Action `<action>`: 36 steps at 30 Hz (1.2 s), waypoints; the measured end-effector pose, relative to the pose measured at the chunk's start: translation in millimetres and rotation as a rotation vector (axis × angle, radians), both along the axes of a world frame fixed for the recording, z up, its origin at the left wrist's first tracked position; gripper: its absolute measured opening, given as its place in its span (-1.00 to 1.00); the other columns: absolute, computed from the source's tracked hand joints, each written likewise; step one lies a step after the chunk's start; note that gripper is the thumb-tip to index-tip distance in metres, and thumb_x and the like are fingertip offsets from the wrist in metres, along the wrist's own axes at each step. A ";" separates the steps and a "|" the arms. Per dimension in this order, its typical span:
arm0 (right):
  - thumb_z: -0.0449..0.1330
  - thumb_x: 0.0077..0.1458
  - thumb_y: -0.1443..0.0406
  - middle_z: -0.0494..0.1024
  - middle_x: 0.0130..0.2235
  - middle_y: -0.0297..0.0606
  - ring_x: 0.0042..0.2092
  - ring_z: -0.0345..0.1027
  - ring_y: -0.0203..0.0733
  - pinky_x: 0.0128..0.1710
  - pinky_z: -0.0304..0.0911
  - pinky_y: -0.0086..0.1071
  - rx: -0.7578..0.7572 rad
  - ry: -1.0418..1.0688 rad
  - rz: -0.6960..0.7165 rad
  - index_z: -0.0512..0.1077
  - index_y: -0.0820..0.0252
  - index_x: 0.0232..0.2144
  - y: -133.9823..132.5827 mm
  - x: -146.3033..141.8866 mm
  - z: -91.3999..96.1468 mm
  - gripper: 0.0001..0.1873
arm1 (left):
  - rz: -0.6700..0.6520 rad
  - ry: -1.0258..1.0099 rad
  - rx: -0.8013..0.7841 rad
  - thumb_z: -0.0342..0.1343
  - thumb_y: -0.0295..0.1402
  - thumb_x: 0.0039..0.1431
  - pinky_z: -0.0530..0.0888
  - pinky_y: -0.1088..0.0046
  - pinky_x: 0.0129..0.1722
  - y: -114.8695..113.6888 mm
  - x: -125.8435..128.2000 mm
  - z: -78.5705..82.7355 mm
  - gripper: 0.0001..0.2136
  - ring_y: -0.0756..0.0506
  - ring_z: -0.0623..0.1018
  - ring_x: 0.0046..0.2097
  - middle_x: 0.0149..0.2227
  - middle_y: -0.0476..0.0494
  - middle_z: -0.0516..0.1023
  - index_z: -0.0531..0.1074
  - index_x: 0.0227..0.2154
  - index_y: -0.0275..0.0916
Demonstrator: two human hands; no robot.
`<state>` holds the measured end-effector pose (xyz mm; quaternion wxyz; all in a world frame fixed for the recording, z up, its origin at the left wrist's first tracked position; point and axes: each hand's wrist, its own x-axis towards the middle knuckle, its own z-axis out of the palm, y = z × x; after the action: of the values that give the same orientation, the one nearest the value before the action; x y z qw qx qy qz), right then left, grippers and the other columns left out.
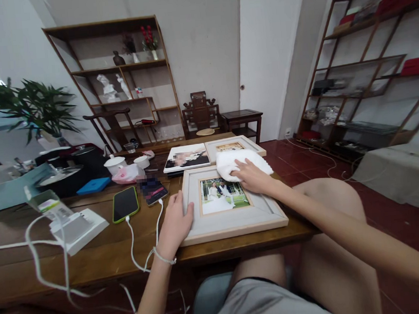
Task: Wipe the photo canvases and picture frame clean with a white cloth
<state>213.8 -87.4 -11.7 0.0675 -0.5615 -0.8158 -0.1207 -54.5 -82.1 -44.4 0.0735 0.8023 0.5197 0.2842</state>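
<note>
A light wooden picture frame [234, 232] lies face up at the near table edge, with a photo [224, 195] of two people outdoors inside a wide pale mat. My left hand [174, 222] grips its left side, thumb on the face and fingers along the outer edge. My right hand [254, 175] presses a bunched white cloth [228, 161] onto the frame's upper right part, fingers bent into the cloth. The cloth hides that corner of the frame. Just behind lie a second light frame [258, 147] and a photo album or panel [185, 159].
Left of the frame are a phone in a green case [125, 204] and a dark phone [153, 190], both with white cables. Further left are a white box [80, 231], a blue item [93, 185] and a black pot [63, 182]. A white teapot [115, 163] stands behind.
</note>
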 end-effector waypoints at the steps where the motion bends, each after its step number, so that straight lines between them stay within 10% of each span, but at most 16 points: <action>1: -0.01 -0.14 0.55 0.43 -0.04 0.04 0.16 0.06 0.06 0.07 -0.08 -0.04 -0.010 0.005 0.018 0.38 0.32 -0.08 -6.3 -1.4 -0.6 -0.49 | -0.009 -0.025 0.019 -0.12 -0.31 0.18 0.24 0.20 0.12 -0.3 0.0 -0.3 -0.60 -0.23 0.36 0.08 0.01 -0.35 0.32 0.22 0.04 -0.40; 12: -0.01 -0.22 0.54 0.31 0.10 -0.04 0.17 0.06 -0.02 0.13 -0.08 -0.09 -0.195 0.149 0.124 0.39 0.19 -0.16 -117.8 -26.0 12.9 -0.49 | -0.238 -0.175 0.009 -0.01 -0.34 0.10 0.13 0.24 0.21 0.6 3.9 7.5 -0.61 -0.20 0.20 0.22 0.18 -0.31 0.16 0.32 0.00 -0.33; 17: -0.03 -0.13 0.51 0.44 -0.15 -0.09 -0.12 0.28 -0.04 -0.11 0.12 -0.25 -0.045 0.167 -0.022 0.39 0.25 -0.20 -82.8 -16.3 16.0 -0.59 | -0.323 -0.105 -0.050 -0.08 -0.30 0.16 0.10 0.22 0.22 1.8 3.7 6.4 -0.60 -0.17 0.15 0.25 0.23 -0.29 0.16 0.31 0.04 -0.34; 26: 0.01 -0.06 0.53 0.40 -0.06 0.02 0.02 0.19 0.06 -0.01 0.01 -0.11 0.026 0.039 -0.129 0.38 0.28 -0.08 6.4 -0.5 5.5 -0.54 | -0.292 -0.046 -0.074 -0.18 -0.27 0.21 0.11 0.22 0.21 2.2 2.5 3.9 -0.58 -0.15 0.17 0.24 0.21 -0.27 0.21 0.31 0.05 -0.34; 36: 0.01 -0.08 0.51 0.46 -0.26 -0.10 -0.18 0.31 -0.02 -0.16 0.10 -0.23 -0.145 -0.031 0.080 0.41 0.20 -0.23 -120.8 -43.7 21.3 -0.65 | -0.285 -0.052 -0.038 -0.23 -0.37 0.20 0.08 0.20 0.23 5.0 4.3 -1.7 -0.57 -0.12 0.14 0.26 0.20 -0.29 0.22 0.29 0.07 -0.38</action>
<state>170.1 -208.1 9.7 0.0186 -0.5299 -0.8452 -0.0672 -50.2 -77.1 -46.1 0.1419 0.8589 0.4037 0.2816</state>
